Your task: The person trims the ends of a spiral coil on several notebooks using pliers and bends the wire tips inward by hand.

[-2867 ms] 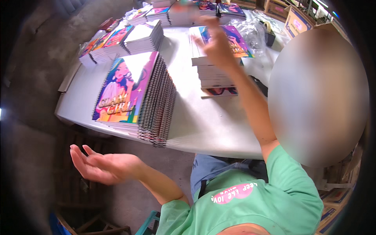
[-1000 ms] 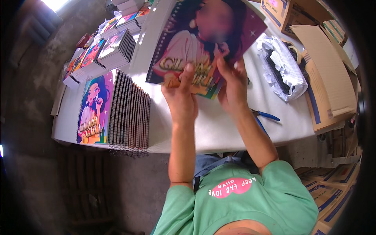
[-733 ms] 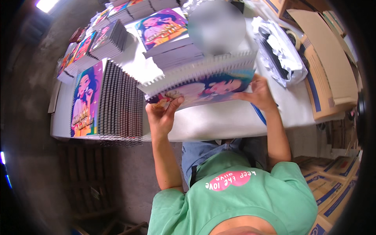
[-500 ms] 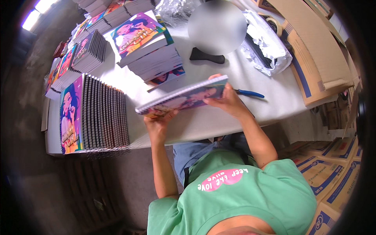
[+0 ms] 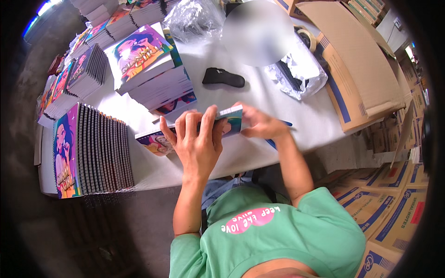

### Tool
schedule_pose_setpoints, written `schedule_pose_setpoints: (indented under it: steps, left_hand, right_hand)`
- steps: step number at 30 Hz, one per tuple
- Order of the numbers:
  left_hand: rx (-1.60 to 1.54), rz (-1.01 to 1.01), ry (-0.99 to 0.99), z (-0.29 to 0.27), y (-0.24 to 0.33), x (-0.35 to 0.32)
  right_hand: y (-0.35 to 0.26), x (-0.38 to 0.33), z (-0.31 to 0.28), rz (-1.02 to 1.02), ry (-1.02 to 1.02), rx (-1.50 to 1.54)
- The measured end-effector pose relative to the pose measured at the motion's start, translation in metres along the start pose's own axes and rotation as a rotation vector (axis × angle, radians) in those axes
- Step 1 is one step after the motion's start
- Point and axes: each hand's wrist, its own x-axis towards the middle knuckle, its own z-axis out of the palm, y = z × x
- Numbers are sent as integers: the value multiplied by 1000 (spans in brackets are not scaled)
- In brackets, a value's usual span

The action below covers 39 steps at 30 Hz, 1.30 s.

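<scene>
A spiral notebook [image 5: 156, 144] with a colourful illustrated cover stands tilted on its long edge at the front of the table, between my hands. My left hand [image 5: 197, 143] reaches over its upper edge, fingers bent across the cover and wire side. At the right end, my right hand [image 5: 265, 126] grips the notebook's corner, with some fingertips hidden behind it. Close to the right hand lies a blue-handled tool [image 5: 272, 144], partly covered by that hand. To the left, a row of matching spiral notebooks [image 5: 104, 150] stands packed upright, wire bindings facing me.
Behind my hands rises a tall stack of notebooks [image 5: 160, 85], with more stacks [image 5: 85, 69] at the far left. A black elongated object [image 5: 223, 78] lies mid-table. Clear plastic wrap [image 5: 192, 21], a plastic-wrapped bundle [image 5: 299, 76] and an open carton [image 5: 357, 69] stand farther back.
My left hand has moved from under the notebook's left end to over its upper edge. The notebook sits lower and more upright. My right hand stays at its right end.
</scene>
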Motion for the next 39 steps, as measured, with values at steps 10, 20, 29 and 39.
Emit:
schedule_pose_setpoints:
  steps: [10, 20, 29, 39]
  left_hand:
    - [-168, 75, 75, 7, -10, 3]
    - [-126, 121, 130, 17, -11, -7]
    - [-118, -55, 323, 52, 12, -14]
    - [-112, -38, 334, 53, 13, -14]
  right_hand:
    - [36, 42, -192, 179, 787, -1892]
    - [-73, 46, -137, 214, 634, -1477]
    - [-71, 43, -110, 72, 685, -1202]
    - [-117, -3, -7, -172, 157, -819]
